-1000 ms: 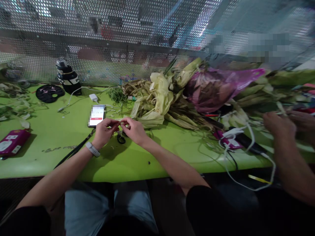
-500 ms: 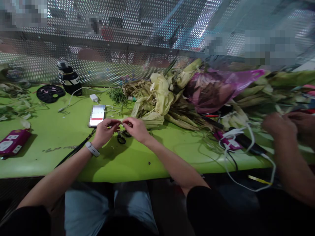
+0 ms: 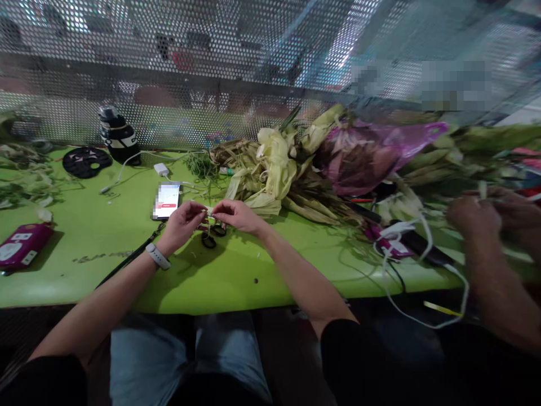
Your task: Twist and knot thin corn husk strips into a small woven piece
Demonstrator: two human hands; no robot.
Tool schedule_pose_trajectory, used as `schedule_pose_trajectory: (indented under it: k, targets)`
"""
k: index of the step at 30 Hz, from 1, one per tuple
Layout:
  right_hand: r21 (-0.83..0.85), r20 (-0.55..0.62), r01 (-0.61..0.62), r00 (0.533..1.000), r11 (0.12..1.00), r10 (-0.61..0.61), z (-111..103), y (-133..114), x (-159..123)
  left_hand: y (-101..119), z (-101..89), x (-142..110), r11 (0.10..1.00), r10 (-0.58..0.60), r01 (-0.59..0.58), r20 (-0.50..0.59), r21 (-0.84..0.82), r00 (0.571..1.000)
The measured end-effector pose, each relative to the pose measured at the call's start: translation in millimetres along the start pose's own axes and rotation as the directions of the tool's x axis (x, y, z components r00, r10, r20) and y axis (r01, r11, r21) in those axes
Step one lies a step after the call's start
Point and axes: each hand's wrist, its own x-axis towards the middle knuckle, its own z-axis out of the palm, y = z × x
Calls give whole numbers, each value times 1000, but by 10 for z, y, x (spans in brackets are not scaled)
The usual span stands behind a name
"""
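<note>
My left hand (image 3: pixel 182 224), with a pale watch on the wrist, pinches a small pale strip (image 3: pixel 209 212) that looks like corn husk. From the other side my right hand (image 3: pixel 240 216) pinches the same strip between thumb and forefinger. Its exact shape is too small to make out. Just beneath the hands lie scissors (image 3: pixel 208 241) with black loop handles on the green table (image 3: pixel 236 282). A phone (image 3: pixel 166 202) with a lit screen lies behind my left hand. Dried corn husks (image 3: pixel 274 163) are heaped beyond my right hand.
A pink plastic bag (image 3: pixel 355 163) sits among the husks. A black bottle (image 3: pixel 118 135) and a black palette-shaped plate (image 3: pixel 87 162) stand back left. Purple boxes (image 3: pixel 25 246) and white cables (image 3: pixel 385 282) lie at the sides. A co-worker's hands (image 3: pixel 477 214) work at right.
My right fingers have shifted slightly and straightened along the strip, and more of the scissors shows. A tiny pale scrap now lies near my right forearm. The co-worker's hands moved a little left.
</note>
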Motion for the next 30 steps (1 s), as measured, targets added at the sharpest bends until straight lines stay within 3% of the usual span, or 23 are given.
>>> schedule_pose_trajectory:
  k: [12,15,21,30]
  targets:
    - [139,50,40,998,990,-47,-25,69,40,25,-11,28,987,-83,81,-10,-142,996]
    - [144,22,18,1000,989,-21,-17,83,55,3,-14,29,993,-47,47,1,-112,999]
    - [117,-52,-7,999,993,13,30,83,54,-33,-44,21,990,71,-74,33,120,997]
    - [91,0,-32,999,995,32,82,8,5,-103,-73,34,996,16,-21,62,85,998]
